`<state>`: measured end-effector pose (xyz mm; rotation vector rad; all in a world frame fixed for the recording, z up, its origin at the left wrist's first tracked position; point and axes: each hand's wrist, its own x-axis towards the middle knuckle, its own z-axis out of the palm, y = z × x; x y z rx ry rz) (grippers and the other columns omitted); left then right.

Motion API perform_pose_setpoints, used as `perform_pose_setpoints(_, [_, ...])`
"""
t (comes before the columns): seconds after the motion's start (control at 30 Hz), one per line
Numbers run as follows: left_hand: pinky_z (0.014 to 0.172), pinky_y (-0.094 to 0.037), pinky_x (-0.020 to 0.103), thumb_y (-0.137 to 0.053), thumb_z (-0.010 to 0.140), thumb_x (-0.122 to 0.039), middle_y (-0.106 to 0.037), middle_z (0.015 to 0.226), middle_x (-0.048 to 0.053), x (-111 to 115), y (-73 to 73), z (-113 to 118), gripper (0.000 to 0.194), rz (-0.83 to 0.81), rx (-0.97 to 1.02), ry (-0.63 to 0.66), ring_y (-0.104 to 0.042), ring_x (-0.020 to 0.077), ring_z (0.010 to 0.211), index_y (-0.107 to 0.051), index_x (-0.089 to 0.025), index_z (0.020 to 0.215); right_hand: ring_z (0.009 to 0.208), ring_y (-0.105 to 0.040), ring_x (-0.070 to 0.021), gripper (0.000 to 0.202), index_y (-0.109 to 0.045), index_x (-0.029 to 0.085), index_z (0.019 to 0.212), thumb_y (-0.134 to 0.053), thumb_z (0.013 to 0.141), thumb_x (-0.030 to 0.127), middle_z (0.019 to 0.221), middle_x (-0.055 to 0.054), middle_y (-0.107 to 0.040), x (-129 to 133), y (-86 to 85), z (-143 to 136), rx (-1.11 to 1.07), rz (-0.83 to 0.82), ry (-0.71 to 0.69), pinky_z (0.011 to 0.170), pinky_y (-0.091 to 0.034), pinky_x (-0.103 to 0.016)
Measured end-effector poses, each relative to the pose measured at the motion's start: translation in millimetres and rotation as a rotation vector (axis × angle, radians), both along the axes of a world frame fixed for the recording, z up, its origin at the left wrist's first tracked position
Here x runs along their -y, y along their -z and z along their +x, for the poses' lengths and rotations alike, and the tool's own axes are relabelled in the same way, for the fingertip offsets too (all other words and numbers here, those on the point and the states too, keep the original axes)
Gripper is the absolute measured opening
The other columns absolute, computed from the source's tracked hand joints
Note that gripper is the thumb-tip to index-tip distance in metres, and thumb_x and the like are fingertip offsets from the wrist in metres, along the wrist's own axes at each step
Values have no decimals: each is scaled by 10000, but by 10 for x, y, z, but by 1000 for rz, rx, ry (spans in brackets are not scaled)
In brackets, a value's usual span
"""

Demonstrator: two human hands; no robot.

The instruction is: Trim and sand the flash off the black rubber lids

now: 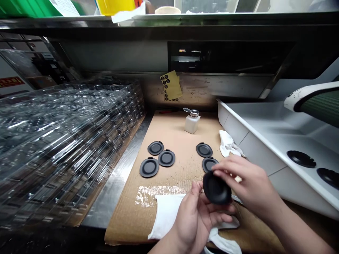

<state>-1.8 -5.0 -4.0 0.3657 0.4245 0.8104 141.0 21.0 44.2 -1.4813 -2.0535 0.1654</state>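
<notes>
A black rounded plastic cover [217, 190] is held between my hands above the cardboard. My left hand [194, 215] cradles it from below, thumb at its left edge and fingers under it. With bent fingers, my right hand [243, 180] grips its upper edge. Just beyond lie two similar dark covers, one [204, 150] fully visible and another [209, 164] partly hidden by my right hand. Three more, including a front one [149, 167], lie to the left, each with a small tab on its far edge. Beneath my hands is a white cloth [169, 211].
Stacked clear plastic trays [106, 141] fill the left side. A white pump bottle [192, 123] with its metal cap raised stands at the back of the cardboard [174, 134]. At right, a white bin [251, 141] holds black parts [301, 158]. A metal shelf [159, 21] crosses above.
</notes>
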Motion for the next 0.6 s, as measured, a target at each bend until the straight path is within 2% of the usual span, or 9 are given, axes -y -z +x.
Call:
perform_pose_setpoints(0.1, [626, -426, 294, -359, 845, -449, -645, 792, 138, -21, 72, 11, 331, 65, 3, 13, -621, 191, 696, -454, -144, 756, 730, -559, -106, 215, -635, 215, 813, -447, 845, 314, 790, -8, -619, -388, 47, -8, 41, -92, 118, 643, -442, -238])
perform_pose_setpoints(0.23, [640, -424, 289, -417, 839, -388, -646, 800, 110, -41, 118, -17, 250, 134, 44, 77, -615, 159, 681, -394, -167, 726, 789, -562, -105, 214, -591, 155, 859, -472, 846, 332, 847, -13, -610, -728, 233, -166, 182, -189, 87, 725, -462, -296])
perform_pose_setpoints(0.33, [633, -417, 273, -490, 802, -407, -644, 801, 98, -55, 143, -35, 265, 148, 58, 110, -617, 152, 683, -406, -163, 740, 823, -553, -109, 227, -570, 149, 883, -471, 849, 350, 895, -22, -590, -815, 332, -240, 280, -215, 66, 740, -467, -311])
perform_pose_setpoints(0.43, [624, -414, 269, -520, 782, -422, -647, 794, 98, -73, 178, -36, 285, 158, 54, 145, -618, 152, 680, -432, -155, 732, 854, -547, -114, 213, -567, 155, 899, -467, 852, 336, 930, -28, -582, -862, 354, -194, 341, -200, 62, 757, -466, -316])
perform_pose_setpoints(0.53, [626, -409, 270, -546, 768, -411, -651, 796, 95, -95, 212, -33, 280, 181, 42, 171, -616, 152, 681, -452, -153, 713, 850, -546, -115, 211, -564, 151, 903, -477, 846, 335, 928, -26, -579, -861, 306, -115, 369, -168, 67, 749, -466, -315])
perform_pose_setpoints(0.6, [637, -405, 273, -567, 754, -408, -651, 803, 90, -110, 225, -37, 277, 195, 42, 182, -614, 154, 690, -467, -153, 712, 843, -541, -116, 199, -566, 150, 898, -486, 841, 322, 906, -21, -577, -766, 220, -96, 376, -127, 74, 734, -461, -309])
